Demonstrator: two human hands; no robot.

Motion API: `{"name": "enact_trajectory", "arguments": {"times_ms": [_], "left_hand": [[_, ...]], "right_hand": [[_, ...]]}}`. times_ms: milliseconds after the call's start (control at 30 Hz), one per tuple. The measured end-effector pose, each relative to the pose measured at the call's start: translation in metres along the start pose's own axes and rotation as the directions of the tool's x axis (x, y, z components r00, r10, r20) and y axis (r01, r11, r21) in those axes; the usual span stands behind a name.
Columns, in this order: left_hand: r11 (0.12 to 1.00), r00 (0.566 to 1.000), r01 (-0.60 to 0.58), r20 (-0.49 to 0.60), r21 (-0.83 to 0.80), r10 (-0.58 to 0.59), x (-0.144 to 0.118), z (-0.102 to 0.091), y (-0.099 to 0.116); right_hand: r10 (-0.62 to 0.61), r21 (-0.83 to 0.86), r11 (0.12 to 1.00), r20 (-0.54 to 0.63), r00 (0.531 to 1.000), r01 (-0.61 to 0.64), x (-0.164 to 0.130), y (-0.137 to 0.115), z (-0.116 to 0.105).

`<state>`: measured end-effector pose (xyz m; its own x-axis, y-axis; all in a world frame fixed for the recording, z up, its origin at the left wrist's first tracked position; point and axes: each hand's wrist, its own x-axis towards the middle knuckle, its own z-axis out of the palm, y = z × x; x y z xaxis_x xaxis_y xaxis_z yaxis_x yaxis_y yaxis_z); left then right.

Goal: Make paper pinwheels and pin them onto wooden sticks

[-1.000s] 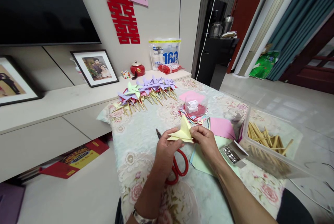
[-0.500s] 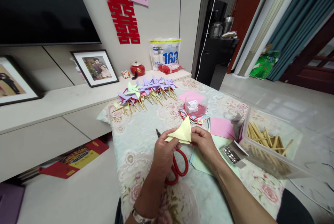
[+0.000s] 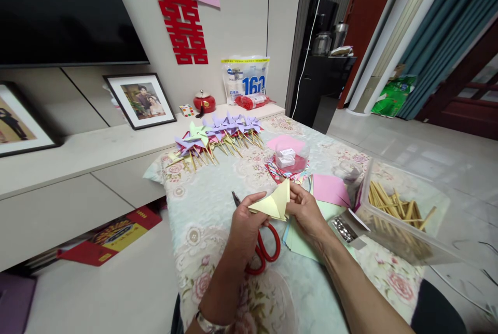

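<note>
1. The left hand [image 3: 243,222] and the right hand [image 3: 307,212] hold a folded piece of pale yellow paper [image 3: 273,203] between them, lifted just above the tabletop [image 3: 210,204].
2. The left fingers are curled, with the thumb pressed on the paper's left edge; the other fingertips are hidden under the sheet.
3. The right fingers pinch the paper's right corner, and the paper covers their tips, so the exact grip is hard to make out.
4. Red-handled scissors [image 3: 266,251] lie on the tabletop below the left hand; the hand hides most of the blades, and only the dark tip shows beyond it.
5. A stack of coloured paper sheets [image 3: 330,191] lies just beside the right hand, partly hidden by the hand and wrist.
6. A clear plastic box of wooden sticks [image 3: 392,209] stands to the right, near the table's edge.
7. A row of paper pinwheels [image 3: 218,134] lies at the far end, well apart from the hands.
8. A small clear container [image 3: 290,158] sits beyond the paper; its contents are unclear.
</note>
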<state>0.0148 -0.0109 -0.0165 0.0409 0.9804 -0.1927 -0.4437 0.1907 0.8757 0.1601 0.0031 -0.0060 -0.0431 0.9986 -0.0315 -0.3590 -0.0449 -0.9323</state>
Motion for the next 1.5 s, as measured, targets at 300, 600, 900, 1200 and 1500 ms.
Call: {"name": "enact_trajectory", "arguments": {"times_ms": [300, 600, 900, 1200, 1500], "left_hand": [[0.994, 0.997, -0.063, 0.045, 0.091, 0.059, 0.002, -0.001, -0.003], [0.902, 0.953, -0.277, -0.023, 0.331, 0.302, 0.007, -0.008, -0.005], [0.995, 0.997, -0.057, -0.065, -0.084, 0.052, 0.005, -0.005, -0.006], [1.0, 0.999, 0.011, 0.035, -0.03, -0.01, 0.004, -0.009, -0.008], [0.979, 0.996, 0.045, 0.081, -0.199, -0.029, -0.002, -0.001, 0.004]], "right_hand": [[0.118, 0.07, 0.991, -0.057, 0.991, -0.114, 0.0, 0.001, 0.0], [0.104, 0.016, 0.995, -0.054, 0.993, -0.103, 0.0, 0.004, -0.001], [0.084, 0.038, 0.996, 0.069, 0.994, -0.087, -0.004, 0.001, 0.001], [0.128, 0.071, 0.99, -0.088, 0.988, -0.122, -0.001, 0.0, -0.004], [0.054, 0.144, 0.989, -0.213, 0.976, -0.023, 0.0, 0.002, 0.0]]}}
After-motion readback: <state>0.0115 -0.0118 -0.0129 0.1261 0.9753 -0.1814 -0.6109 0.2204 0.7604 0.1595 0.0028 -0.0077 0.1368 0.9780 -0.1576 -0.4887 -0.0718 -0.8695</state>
